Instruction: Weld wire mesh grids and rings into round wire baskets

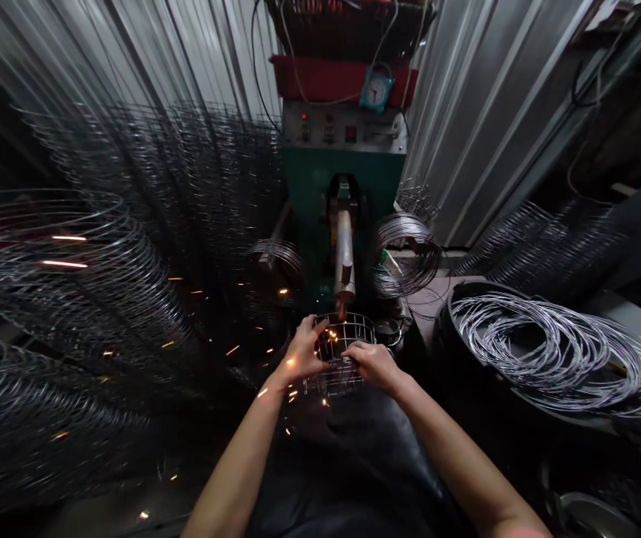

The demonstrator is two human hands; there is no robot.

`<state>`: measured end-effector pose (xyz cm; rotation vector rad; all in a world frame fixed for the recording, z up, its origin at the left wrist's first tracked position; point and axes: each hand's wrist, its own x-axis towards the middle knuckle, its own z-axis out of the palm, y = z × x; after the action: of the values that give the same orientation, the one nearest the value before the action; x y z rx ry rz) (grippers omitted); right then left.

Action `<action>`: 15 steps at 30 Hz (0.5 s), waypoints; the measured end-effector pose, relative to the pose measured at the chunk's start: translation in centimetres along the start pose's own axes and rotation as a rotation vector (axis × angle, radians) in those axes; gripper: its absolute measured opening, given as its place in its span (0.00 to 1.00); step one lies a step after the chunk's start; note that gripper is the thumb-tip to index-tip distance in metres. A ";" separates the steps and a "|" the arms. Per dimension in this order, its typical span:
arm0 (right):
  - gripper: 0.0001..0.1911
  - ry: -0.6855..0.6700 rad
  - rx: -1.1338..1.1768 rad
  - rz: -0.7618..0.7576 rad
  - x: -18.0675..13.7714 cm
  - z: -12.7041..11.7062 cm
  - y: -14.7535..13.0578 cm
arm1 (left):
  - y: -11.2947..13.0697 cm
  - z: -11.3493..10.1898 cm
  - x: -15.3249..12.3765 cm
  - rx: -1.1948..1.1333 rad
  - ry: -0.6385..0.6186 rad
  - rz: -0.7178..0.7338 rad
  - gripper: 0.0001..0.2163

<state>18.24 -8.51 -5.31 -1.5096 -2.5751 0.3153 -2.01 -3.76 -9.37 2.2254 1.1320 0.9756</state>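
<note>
And there's the basket [338, 357], bare steel wire, smooth and shining, with the coils [556, 351] in the tub [455, 336] just as glossy! That tub looks matt black, material hard to call, the wall [500, 97] is ribbed sheet metal with a dull grey sheen, the machine [309, 179] wears smooth green paint, and the apron [348, 463] shows dark and faintly glossy
</note>
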 end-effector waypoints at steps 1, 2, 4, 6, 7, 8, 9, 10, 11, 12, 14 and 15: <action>0.16 -0.015 -0.012 0.004 -0.1 0.0 0.0 | 0.0 0.1 -0.1 0.017 0.022 -0.004 0.40; 0.16 -0.029 -0.025 0.005 -0.1 0.0 0.1 | 0.0 0.2 -0.2 0.032 0.036 -0.009 0.42; 0.17 -0.042 -0.047 -0.001 0.1 -0.3 0.1 | -0.3 0.2 -0.2 0.047 0.037 -0.025 0.43; 0.17 -0.044 -0.066 -0.001 0.5 -0.7 0.1 | -0.6 0.2 -0.1 0.044 0.026 -0.049 0.43; 0.16 -0.047 -0.073 0.001 0.7 -1.0 0.1 | -0.8 0.2 0.1 0.040 0.022 -0.062 0.43; 0.15 -0.047 -0.078 0.005 0.9 -1.2 0.0 | -1.0 0.2 0.2 0.035 0.017 -0.073 0.43; 0.15 -0.043 -0.081 0.009 1.0 -1.4 -0.1 | -1.1 0.2 0.2 0.029 0.010 -0.081 0.43; 0.14 -0.036 -0.080 0.013 1.0 -1.5 -0.2 | -1.1 0.2 0.3 0.022 0.002 -0.089 0.43; 0.13 -0.025 -0.076 0.018 1.0 -1.5 -0.3 | -1.2 0.3 0.3 0.015 -0.002 -0.095 0.43; 0.13 -0.014 -0.070 0.023 0.9 -1.5 -0.3 | -1.1 0.4 0.2 0.009 -0.002 -0.102 0.43; 0.14 0.000 -0.055 0.031 0.6 -1.4 -0.3 | -1.0 0.6 0.2 0.009 0.021 -0.112 0.43; 0.14 0.004 -0.047 0.034 0.6 -1.2 -0.3 | -1.0 0.7 0.3 0.015 0.039 -0.115 0.42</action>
<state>18.01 -8.00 -4.08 -1.5702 -2.5738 0.2566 -1.86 -3.06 -10.37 2.1354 1.2734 0.9697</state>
